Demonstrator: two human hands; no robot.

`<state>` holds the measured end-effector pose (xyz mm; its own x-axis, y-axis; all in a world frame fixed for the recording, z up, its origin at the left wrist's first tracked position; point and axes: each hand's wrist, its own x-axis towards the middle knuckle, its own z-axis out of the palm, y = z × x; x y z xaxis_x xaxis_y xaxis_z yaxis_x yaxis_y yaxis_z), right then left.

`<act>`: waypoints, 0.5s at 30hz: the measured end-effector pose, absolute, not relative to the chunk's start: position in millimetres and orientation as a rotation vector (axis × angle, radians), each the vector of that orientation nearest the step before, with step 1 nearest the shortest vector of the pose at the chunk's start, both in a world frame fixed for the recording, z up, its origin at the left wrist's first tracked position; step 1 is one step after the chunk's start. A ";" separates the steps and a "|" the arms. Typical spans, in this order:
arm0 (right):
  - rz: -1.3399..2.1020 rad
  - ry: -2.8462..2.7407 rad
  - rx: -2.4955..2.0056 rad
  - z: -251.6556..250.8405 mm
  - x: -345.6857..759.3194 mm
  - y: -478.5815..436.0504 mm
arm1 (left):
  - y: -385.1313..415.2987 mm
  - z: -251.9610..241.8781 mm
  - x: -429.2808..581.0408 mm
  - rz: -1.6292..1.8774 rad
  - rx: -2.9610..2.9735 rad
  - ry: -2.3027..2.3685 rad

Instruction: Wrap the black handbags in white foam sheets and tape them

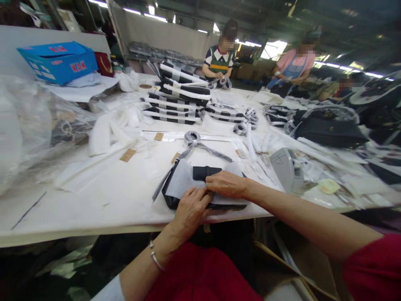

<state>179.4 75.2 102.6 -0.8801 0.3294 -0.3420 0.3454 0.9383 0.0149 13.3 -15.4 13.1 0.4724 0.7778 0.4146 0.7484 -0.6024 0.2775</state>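
Observation:
A black handbag (pixel 169 196) lies on its back near the table's front edge, its front covered by a pale grey protective sheet (pixel 178 179). A black flap tab (pixel 203 172) shows above the sheet. My right hand (pixel 227 184) is closed, its bent fingertips gripping the lower end of this tab. Just below it, my left hand (pixel 192 207) curls its fingers at the same spot, touching the bag and sheet. What lies between the fingertips is hidden. A strap wrapped in clear film, with a coiled end (pixel 192 137), extends from the top of the bag.
Wrapped black bags (pixel 175 96) are stacked at the back. White foam sheets (pixel 106 129) and clear plastic lie left, beside a blue box (pixel 62 62). A grey tape dispenser (pixel 283 167) and another black bag (pixel 332 129) are right. Two people work across the table.

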 end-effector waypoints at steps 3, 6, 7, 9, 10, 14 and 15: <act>-0.025 2.715 0.726 97.4 172.3 64.0 | -16.1 9.7 12.4 0.841 2.633 1.349; -0.001 2.652 1.034 92.0 163.4 50.1 | -15.8 7.0 12.3 0.854 2.619 1.339; -0.005 2.641 1.099 91.3 161.7 46.8 | -15.6 6.4 12.4 0.861 2.615 1.340; -0.048 2.624 1.191 92.6 162.2 43.8 | -15.1 5.5 12.8 0.883 2.612 1.350; -0.093 2.619 1.233 94.1 164.9 43.8 | -15.0 5.4 12.9 0.890 2.614 1.355; -0.241 2.732 1.403 95.6 188.1 44.9 | -15.6 7.3 12.4 0.859 2.627 1.365; -0.213 2.785 1.434 92.2 195.5 43.7 | -16.0 8.4 12.1 0.847 2.630 1.369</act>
<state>195.5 43.7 92.2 -0.5829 0.8100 -0.0639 0.8103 0.5737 -0.1196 12.1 -16.0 8.4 0.4556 0.7724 0.4426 0.7406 -0.6048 0.2930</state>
